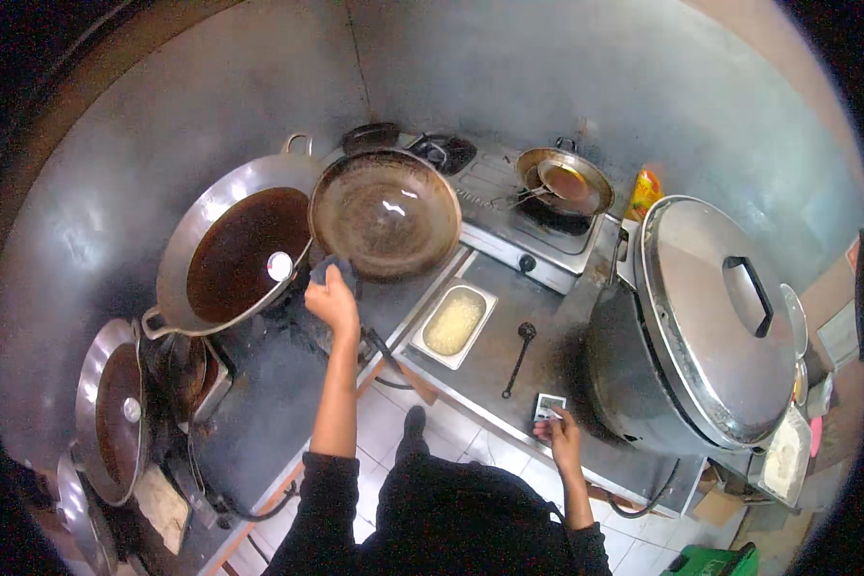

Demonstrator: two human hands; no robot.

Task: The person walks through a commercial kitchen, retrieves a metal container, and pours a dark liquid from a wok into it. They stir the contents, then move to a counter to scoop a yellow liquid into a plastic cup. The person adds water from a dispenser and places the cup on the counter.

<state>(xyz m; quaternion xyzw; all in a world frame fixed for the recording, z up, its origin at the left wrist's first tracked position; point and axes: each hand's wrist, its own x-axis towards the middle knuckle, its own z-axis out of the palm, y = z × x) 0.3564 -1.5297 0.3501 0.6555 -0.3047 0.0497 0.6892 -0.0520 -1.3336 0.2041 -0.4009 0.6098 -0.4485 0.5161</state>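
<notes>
My left hand (333,299) is closed around a dark cloth (331,271) at the near side of a round metal wok (385,227). The wok is tilted so its brown-stained inside faces me, and a little shiny liquid lies in it; its handle is hidden by the cloth and hand. My right hand (564,441) is at a small white digital timer (549,405) near the front edge of the metal counter (475,392). Its fingertips meet the timer's near side; whether they grip it is unclear. A black measuring spoon (524,345) lies close by.
Left of the wok stands a large pan of dark liquid (237,252) with a dial thermometer (280,266). A steel tray of pale chopped food (455,322) sits mid-counter. Behind is a gas stove (507,248) bearing a smaller wok (601,191). A big lidded pot (698,309) stands right.
</notes>
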